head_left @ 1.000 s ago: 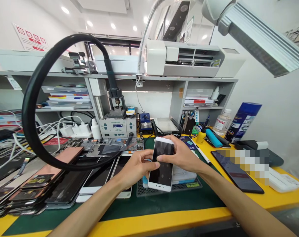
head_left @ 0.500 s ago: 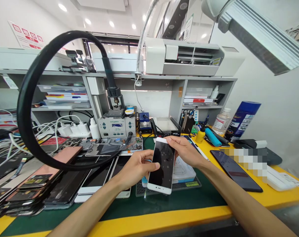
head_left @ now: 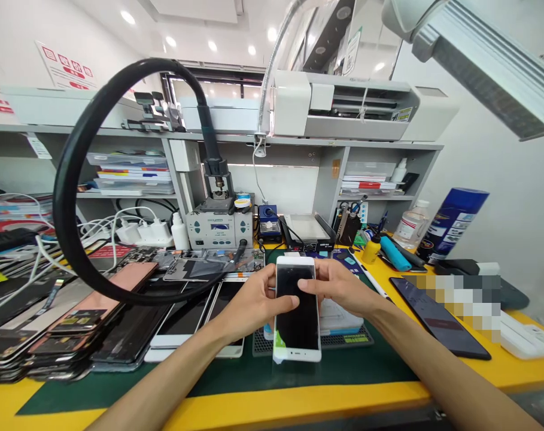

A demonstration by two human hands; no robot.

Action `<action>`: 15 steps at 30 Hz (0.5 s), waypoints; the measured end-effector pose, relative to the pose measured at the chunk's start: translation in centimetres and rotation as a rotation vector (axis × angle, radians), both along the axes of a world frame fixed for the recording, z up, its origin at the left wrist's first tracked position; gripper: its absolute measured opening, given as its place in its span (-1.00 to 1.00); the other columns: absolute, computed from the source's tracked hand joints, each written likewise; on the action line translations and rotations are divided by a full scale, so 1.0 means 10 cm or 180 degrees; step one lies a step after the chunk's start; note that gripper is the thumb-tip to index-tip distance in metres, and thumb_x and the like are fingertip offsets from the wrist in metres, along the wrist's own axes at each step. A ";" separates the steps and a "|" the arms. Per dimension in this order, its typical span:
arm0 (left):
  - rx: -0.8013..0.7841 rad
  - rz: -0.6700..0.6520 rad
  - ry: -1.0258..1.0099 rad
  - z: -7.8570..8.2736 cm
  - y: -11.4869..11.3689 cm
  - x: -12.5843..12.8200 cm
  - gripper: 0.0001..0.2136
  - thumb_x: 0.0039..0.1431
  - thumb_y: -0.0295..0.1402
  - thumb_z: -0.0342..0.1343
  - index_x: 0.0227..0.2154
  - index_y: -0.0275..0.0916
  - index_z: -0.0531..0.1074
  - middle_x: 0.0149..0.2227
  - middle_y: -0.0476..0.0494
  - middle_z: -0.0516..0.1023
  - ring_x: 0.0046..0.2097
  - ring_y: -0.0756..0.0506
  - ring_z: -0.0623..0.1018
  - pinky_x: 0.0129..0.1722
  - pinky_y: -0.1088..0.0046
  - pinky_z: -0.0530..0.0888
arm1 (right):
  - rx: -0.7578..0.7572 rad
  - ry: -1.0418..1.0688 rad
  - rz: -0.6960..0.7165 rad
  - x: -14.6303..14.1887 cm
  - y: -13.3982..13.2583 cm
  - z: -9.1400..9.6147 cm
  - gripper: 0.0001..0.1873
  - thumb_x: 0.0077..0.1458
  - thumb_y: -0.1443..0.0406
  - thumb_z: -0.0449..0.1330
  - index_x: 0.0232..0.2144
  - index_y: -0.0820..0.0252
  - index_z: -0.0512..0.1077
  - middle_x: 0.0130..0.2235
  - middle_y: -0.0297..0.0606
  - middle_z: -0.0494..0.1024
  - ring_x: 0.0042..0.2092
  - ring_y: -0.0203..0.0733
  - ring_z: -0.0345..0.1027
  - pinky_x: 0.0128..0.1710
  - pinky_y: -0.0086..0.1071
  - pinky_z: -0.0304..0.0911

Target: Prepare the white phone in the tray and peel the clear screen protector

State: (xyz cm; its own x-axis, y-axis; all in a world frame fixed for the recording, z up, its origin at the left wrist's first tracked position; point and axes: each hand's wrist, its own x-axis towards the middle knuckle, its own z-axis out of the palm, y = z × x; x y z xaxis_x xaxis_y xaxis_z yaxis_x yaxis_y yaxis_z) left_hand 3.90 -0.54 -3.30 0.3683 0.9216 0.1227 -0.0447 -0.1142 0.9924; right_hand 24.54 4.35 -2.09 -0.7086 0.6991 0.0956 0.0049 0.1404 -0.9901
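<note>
Between my two hands is a white-framed smartphone (head_left: 298,326), held upright above the green mat with its black screen toward me. My left hand (head_left: 265,296) grips its left edge, thumb lying on the screen. From the right side my right hand (head_left: 337,284) holds the upper edge, its thumb also on the glass. A small green patch shows at the screen's lower left corner. Behind the phone, a pale box-like item (head_left: 341,317) rests on a dark perforated pad (head_left: 356,339), partly covered by the phone and hands.
Stacked phone screens and phones (head_left: 78,323) fill the left side. A thick black hose (head_left: 65,197) loops from the grey hot-air station (head_left: 220,230). To the right lie a dark tablet (head_left: 437,317), a yellow bottle (head_left: 371,250) and a blue spray can (head_left: 453,224). A lamp (head_left: 487,66) hangs overhead.
The phone has turned from a tilt to nearly straight. My right hand has slid from its top corner to the side, thumb now on the screen. The view has shifted slightly left.
</note>
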 end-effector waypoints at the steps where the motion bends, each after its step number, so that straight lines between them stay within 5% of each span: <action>1: -0.0009 -0.0037 -0.0020 0.00 -0.01 0.00 -0.61 0.04 -0.35 0.32 -0.06 -0.22 0.41 -0.30 -0.04 0.52 -0.23 -0.10 0.50 -0.26 0.44 0.39 | -0.0012 -0.0010 0.0066 0.00 0.00 -0.01 -0.56 0.11 0.11 0.34 -0.05 0.25 0.47 -0.29 -0.22 0.58 -0.32 -0.16 0.50 -0.42 -0.39 0.42; 4: 0.0037 -0.0133 -0.0058 0.01 -0.02 0.01 -0.65 0.06 -0.27 0.33 -0.11 -0.25 0.45 -0.27 -0.09 0.55 -0.20 -0.13 0.53 -0.23 0.41 0.42 | -0.0012 -0.0050 0.0159 0.03 0.00 0.00 -0.61 0.11 0.11 0.34 -0.10 0.25 0.49 -0.29 -0.23 0.57 -0.33 -0.17 0.49 -0.38 -0.37 0.41; 10: -0.0183 -0.0208 0.0072 -0.02 0.01 -0.03 -0.69 0.10 -0.10 0.30 -0.36 -0.28 0.48 -0.50 -0.07 0.54 -0.53 -0.04 0.52 -0.57 0.50 0.38 | -0.0024 -0.0196 0.0300 0.06 -0.02 0.08 -0.64 0.12 0.11 0.34 -0.15 0.25 0.49 -0.31 -0.25 0.58 -0.34 -0.18 0.49 -0.40 -0.38 0.40; 15: -0.0471 -0.0347 -0.0155 -0.03 0.05 -0.07 -0.62 0.19 -0.02 0.19 -0.42 -0.32 0.48 -0.51 -0.20 0.60 -0.55 -0.11 0.58 -0.56 0.43 0.51 | -0.0124 -0.0151 0.0299 0.06 -0.03 0.07 -0.62 0.12 0.13 0.33 -0.10 0.26 0.48 -0.31 -0.22 0.59 -0.36 -0.17 0.51 -0.43 -0.38 0.42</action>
